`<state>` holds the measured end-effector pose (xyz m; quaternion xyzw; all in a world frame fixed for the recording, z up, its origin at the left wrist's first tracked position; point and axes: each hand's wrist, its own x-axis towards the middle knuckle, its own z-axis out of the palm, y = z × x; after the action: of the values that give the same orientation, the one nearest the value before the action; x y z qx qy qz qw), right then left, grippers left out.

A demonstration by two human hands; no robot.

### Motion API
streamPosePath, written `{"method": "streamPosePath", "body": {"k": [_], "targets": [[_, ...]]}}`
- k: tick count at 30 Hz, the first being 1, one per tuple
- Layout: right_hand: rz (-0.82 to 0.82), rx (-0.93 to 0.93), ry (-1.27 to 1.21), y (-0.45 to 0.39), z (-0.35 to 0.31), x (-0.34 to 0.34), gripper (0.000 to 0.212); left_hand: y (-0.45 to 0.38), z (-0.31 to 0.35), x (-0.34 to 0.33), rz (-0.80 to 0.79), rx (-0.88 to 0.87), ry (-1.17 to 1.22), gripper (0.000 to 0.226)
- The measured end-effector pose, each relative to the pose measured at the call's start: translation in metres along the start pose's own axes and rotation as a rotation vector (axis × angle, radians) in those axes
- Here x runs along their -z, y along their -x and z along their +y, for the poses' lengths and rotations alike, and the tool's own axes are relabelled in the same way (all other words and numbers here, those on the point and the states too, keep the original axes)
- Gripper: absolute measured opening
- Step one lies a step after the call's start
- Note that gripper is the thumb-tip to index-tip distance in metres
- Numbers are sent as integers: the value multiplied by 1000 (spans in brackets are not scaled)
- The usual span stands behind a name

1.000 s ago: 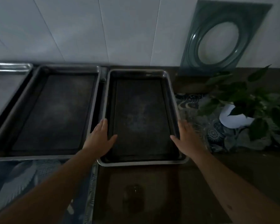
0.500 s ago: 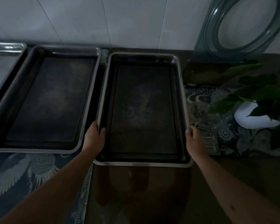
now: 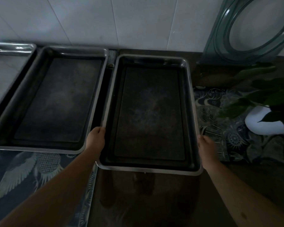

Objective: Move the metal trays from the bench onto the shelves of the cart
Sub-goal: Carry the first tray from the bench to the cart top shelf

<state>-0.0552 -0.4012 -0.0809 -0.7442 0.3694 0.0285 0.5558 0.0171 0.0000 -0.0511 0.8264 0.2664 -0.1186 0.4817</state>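
Three metal trays lie side by side on the dim bench. The right tray is a deep rectangular steel pan with a dark bottom. My left hand grips its left rim near the front corner. My right hand grips its right rim opposite. A like middle tray sits to the left, close to the held one. Only part of a third tray shows at the far left. The cart is not in view.
A white tiled wall runs behind the bench. A green-tinted panel with a round hole leans on it at the right. A potted plant in a white pot stands right of the held tray. Patterned cloths cover parts of the bench.
My hands went from resting flat on the right tray's edges to gripping its side rims. The tray now looks larger and nearer the camera.
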Motion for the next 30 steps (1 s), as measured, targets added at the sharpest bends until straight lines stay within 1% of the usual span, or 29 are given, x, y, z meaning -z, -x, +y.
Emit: {"method": "streamPosePath", "body": {"k": [2, 5, 9, 15, 18, 22, 24, 27, 30], "targets": [[-15, -21, -11, 7, -2, 5, 36, 8, -1, 5, -12, 3, 17, 27], [-23, 0, 14, 20, -11, 14, 33, 26, -3, 11, 4, -13, 45, 26], [-10, 76, 57, 44, -28, 22, 38, 52, -4, 28, 18, -19, 114, 28], [-20, 223, 141, 87, -52, 12, 40, 93, -14, 83, 135, -23, 169, 30], [-98, 245, 129, 106, -72, -11, 40, 110, -27, 121, 171, 8, 224, 30], [-138, 332, 221, 138, -95, -59, 37, 135, -55, 182, 248, 57, 298, 32], [-183, 365, 228, 156, -105, -88, 37, 147, -74, 213, 302, 89, 334, 33], [-275, 395, 264, 191, -124, -138, 36, 167, -110, 264, 419, 153, 404, 27], [-362, 475, 316, 234, -140, -194, 36, 189, -149, 316, 519, 171, 473, 24]]}}
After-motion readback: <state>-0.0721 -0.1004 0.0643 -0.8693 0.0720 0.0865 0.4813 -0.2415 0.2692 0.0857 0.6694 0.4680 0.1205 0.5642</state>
